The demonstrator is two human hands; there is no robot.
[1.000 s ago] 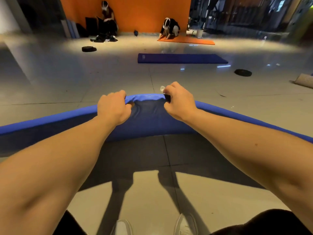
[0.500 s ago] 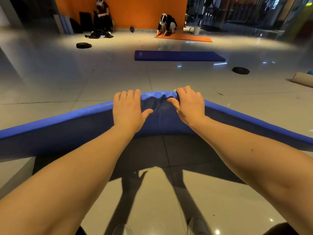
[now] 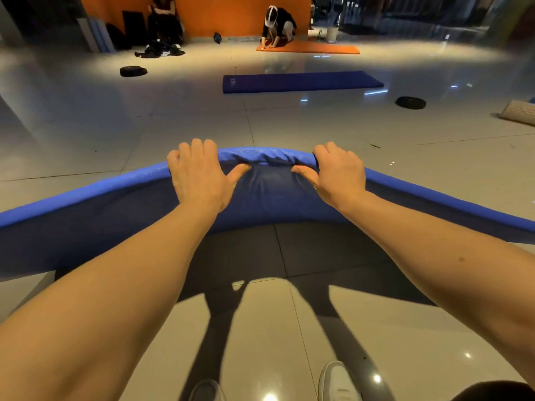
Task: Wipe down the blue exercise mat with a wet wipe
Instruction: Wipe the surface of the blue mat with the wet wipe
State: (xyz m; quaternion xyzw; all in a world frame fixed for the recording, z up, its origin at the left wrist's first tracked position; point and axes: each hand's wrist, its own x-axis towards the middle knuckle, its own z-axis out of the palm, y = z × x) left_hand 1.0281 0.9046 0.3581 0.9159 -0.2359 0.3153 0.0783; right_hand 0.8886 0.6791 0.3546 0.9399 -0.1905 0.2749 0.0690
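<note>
Mat (image 3: pixel 267 198) (aloft): left hand (image 3: pixel 199 178), right hand (image 3: pixel 339 175)

Blue exercise mat (image 3: pixel 266 195): bright blue, fine-textured, standing on its long edge, centre lifted above the tiled floor (image 3: pixel 289 342). Top edge arches, both ends droop outward, and the middle is puckered.

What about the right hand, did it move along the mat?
Yes. The right hand slid rightward along the raised edge of the blue mat, away from the floor seam it gripped beside a second ago.
</note>
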